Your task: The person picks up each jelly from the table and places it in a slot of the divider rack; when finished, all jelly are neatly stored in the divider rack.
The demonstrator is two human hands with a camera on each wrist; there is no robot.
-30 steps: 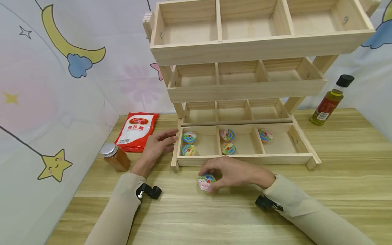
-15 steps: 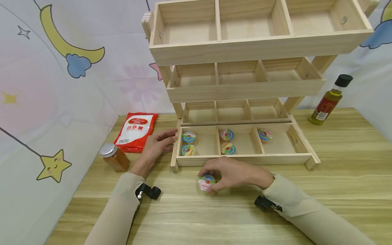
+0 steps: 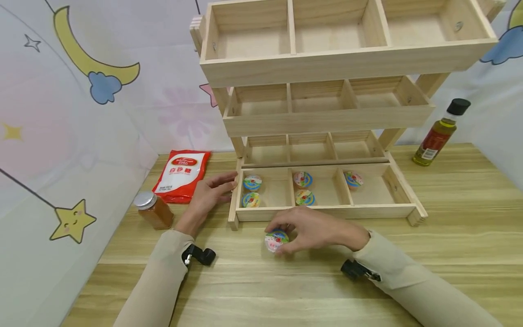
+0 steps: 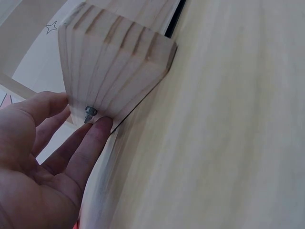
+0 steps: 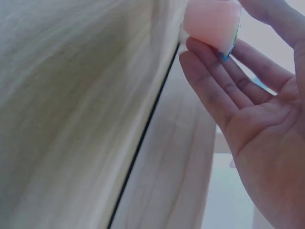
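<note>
My right hand (image 3: 312,229) pinches a small jelly cup (image 3: 276,240) with a printed lid, just in front of the rack's lowest tray. In the right wrist view the cup (image 5: 212,24) has a pale pink body, and the fingers reach around its side. My left hand (image 3: 210,197) touches the left end of the wooden rack (image 3: 327,214); the left wrist view has its fingertips against the wood beside a metal screw (image 4: 90,113). Two jelly cups (image 3: 251,200) stand in the lowest tray's left compartment, two more (image 3: 304,198) in the middle one, and one (image 3: 353,180) in the right.
A red and white sugar bag (image 3: 182,176) lies left of the rack. Near it leans a silver-lidded jar (image 3: 154,210) of orange-brown contents. An oil bottle (image 3: 438,136) with a black cap stands at the right. The rack's upper tiers (image 3: 347,66) overhang the lowest tray.
My right hand and the pinched jelly cup have shifted very slightly toward the rack. The left hand has stayed at the rack's end.
</note>
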